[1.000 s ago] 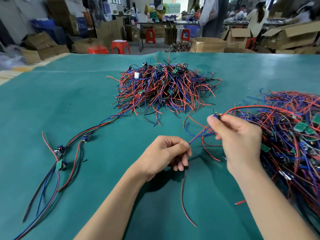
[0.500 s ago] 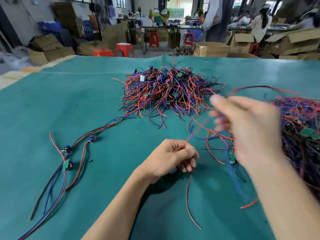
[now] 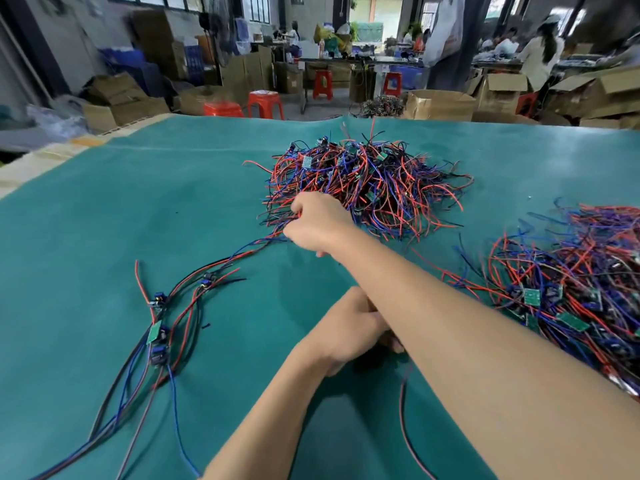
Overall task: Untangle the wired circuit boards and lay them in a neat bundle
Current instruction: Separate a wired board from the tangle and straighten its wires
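Factory workshop: cardboard boxes (image 3: pixel 440 105), red stools (image 3: pixel 265 105), workers at benches (image 3: pixel 349 60).

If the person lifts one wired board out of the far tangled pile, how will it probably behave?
Probably floppy: the wires in the far pile curl loosely, and those in the laid-out bundle bend freely on the green mat. It likely snags, since strands cross densely. It seems light; the boards look small. The right hand reaches its edge.

The bare right forearm (image 3: pixel 433 306) crosses over the left hand (image 3: pixel 349 327), hiding its fingertips. Right of that forearm, the tangled red-and-blue wire heap with green boards (image 3: pixel 571 282) runs off the picture's edge.
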The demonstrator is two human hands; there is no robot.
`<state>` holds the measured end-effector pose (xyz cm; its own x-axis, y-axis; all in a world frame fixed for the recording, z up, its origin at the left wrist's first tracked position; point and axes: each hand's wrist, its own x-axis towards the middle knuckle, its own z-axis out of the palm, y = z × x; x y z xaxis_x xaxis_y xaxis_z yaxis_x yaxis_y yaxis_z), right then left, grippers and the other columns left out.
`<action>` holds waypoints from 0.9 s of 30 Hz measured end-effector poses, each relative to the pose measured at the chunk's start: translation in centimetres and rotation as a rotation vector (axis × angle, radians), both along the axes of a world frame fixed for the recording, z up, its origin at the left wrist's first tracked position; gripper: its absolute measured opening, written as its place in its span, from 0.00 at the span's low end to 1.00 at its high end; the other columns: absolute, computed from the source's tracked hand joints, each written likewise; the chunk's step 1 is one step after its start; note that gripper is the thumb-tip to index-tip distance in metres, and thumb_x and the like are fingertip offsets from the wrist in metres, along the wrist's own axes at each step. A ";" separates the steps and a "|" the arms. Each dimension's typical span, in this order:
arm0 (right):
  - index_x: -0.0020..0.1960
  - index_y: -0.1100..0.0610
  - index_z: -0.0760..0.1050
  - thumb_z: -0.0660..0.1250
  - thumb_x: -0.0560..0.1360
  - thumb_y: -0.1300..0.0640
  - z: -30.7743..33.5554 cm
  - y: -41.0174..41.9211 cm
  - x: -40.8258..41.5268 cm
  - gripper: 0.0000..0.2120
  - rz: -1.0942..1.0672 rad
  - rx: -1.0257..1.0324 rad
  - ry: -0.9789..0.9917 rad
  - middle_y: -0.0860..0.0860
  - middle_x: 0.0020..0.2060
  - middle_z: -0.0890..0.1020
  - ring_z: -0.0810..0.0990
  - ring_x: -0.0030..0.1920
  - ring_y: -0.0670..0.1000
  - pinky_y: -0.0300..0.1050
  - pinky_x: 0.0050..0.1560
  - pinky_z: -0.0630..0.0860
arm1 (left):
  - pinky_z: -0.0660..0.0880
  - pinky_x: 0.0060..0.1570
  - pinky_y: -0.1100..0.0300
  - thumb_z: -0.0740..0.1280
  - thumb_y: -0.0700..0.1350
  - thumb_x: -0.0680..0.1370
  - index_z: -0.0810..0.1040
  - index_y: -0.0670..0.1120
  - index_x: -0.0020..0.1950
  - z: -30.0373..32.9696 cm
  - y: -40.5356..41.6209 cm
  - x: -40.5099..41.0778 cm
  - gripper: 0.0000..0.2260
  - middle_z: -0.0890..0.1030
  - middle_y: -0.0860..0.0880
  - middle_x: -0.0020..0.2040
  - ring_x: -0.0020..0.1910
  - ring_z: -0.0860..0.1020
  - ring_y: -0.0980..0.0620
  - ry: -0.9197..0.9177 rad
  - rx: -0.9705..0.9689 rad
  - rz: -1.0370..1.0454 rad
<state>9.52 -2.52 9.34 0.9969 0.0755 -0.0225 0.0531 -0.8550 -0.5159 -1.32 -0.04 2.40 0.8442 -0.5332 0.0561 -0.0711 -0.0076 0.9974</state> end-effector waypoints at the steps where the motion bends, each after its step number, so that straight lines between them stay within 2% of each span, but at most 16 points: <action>1: 0.68 0.56 0.74 0.67 0.77 0.56 -0.2 -0.4 0.8 0.20 -0.012 0.058 0.065 0.57 0.61 0.77 0.83 0.44 0.58 0.51 0.42 0.84 | 0.77 0.42 0.62 0.59 0.27 0.78 0.79 0.35 0.50 0.0 -0.2 0.2 0.10 0.81 0.36 0.46 0.42 0.78 0.49 0.029 -0.020 -0.006; 2: 0.69 0.58 0.72 0.68 0.78 0.57 -0.4 -0.8 1.3 0.21 -0.024 0.140 0.142 0.58 0.59 0.78 0.81 0.41 0.57 0.48 0.35 0.82 | 0.76 0.41 0.62 0.58 0.27 0.78 0.79 0.36 0.50 0.0 -0.3 0.3 0.10 0.81 0.37 0.45 0.40 0.78 0.49 0.050 -0.029 -0.014; 4: 0.68 0.61 0.73 0.70 0.78 0.59 -0.9 -1.2 2.1 0.20 -0.047 0.274 0.222 0.61 0.55 0.80 0.79 0.38 0.56 0.44 0.29 0.75 | 0.76 0.42 0.59 0.59 0.29 0.80 0.79 0.35 0.50 -0.2 -0.4 0.6 0.09 0.81 0.39 0.44 0.41 0.78 0.46 0.079 -0.043 -0.044; 7: 0.65 0.63 0.78 0.70 0.77 0.60 -1.0 -2.2 2.0 0.17 -0.086 0.340 0.101 0.61 0.52 0.85 0.81 0.35 0.56 0.42 0.27 0.69 | 0.77 0.38 0.63 0.60 0.31 0.81 0.80 0.38 0.45 -0.5 -0.4 0.8 0.10 0.82 0.46 0.38 0.34 0.79 0.52 0.108 -0.059 -0.053; 9: 0.62 0.65 0.79 0.71 0.75 0.61 -0.8 -3.2 1.5 0.17 -0.112 0.436 0.021 0.61 0.51 0.85 0.79 0.31 0.53 0.42 0.26 0.66 | 0.76 0.35 0.65 0.60 0.31 0.80 0.78 0.33 0.47 -0.6 -0.5 1.1 0.07 0.81 0.44 0.39 0.32 0.79 0.54 0.145 -0.087 0.000; 11: 0.59 0.63 0.82 0.72 0.74 0.61 -0.5 -4.7 0.8 0.14 -0.141 0.554 -0.034 0.59 0.46 0.86 0.77 0.27 0.50 0.40 0.24 0.66 | 0.76 0.35 0.65 0.60 0.31 0.80 0.76 0.34 0.50 -0.5 -0.5 1.4 0.06 0.81 0.39 0.41 0.33 0.79 0.51 0.212 -0.171 0.082; 13: 0.53 0.56 0.85 0.73 0.74 0.61 -0.5 -6.5 -0.1 0.08 -0.177 0.652 -0.088 0.54 0.39 0.85 0.75 0.23 0.47 0.37 0.22 0.66 | 0.77 0.36 0.64 0.59 0.31 0.80 0.76 0.38 0.54 -0.4 -0.4 1.8 0.08 0.82 0.40 0.41 0.34 0.80 0.50 0.315 -0.307 0.198; 15: 0.48 0.54 0.85 0.73 0.74 0.63 -0.8 -8.2 -1.2 0.06 -0.203 0.729 -0.112 0.51 0.34 0.84 0.74 0.22 0.45 0.36 0.22 0.67 | 0.79 0.36 0.62 0.58 0.32 0.81 0.74 0.39 0.57 -0.3 -0.4 2.1 0.08 0.83 0.41 0.40 0.35 0.81 0.49 0.401 -0.430 0.284; 20: 0.43 0.59 0.84 0.71 0.76 0.66 -2.3 -10.6 -3.3 0.06 -0.208 0.953 -0.116 0.55 0.36 0.87 0.82 0.31 0.47 0.36 0.29 0.75 | 0.81 0.37 0.58 0.58 0.37 0.84 0.72 0.41 0.58 -0.1 -0.3 2.3 0.05 0.81 0.38 0.46 0.39 0.83 0.44 0.473 -0.576 0.369; 22: 0.43 0.57 0.84 0.71 0.76 0.66 -2.7 -10.9 -3.5 0.07 -0.198 0.930 -0.116 0.55 0.37 0.87 0.84 0.33 0.48 0.37 0.30 0.76 | 0.81 0.36 0.57 0.59 0.38 0.84 0.72 0.41 0.57 -0.1 -0.3 2.4 0.04 0.80 0.37 0.48 0.40 0.83 0.43 0.485 -0.592 0.386; 25: 0.43 0.51 0.84 0.72 0.74 0.62 -2.6 -10.2 -3.1 0.07 -0.176 0.653 -0.127 0.49 0.38 0.87 0.84 0.36 0.49 0.40 0.28 0.74 | 0.82 0.39 0.57 0.59 0.37 0.83 0.72 0.41 0.57 -0.2 -0.2 2.4 0.05 0.81 0.38 0.46 0.40 0.84 0.45 0.482 -0.570 0.364; 27: 0.50 0.48 0.85 0.73 0.73 0.59 -1.8 -8.8 -2.3 0.08 -0.119 0.520 -0.131 0.45 0.42 0.84 0.83 0.45 0.51 0.46 0.37 0.79 | 0.82 0.40 0.58 0.59 0.35 0.82 0.72 0.40 0.57 -0.4 -0.2 2.3 0.06 0.81 0.39 0.43 0.39 0.83 0.46 0.469 -0.540 0.343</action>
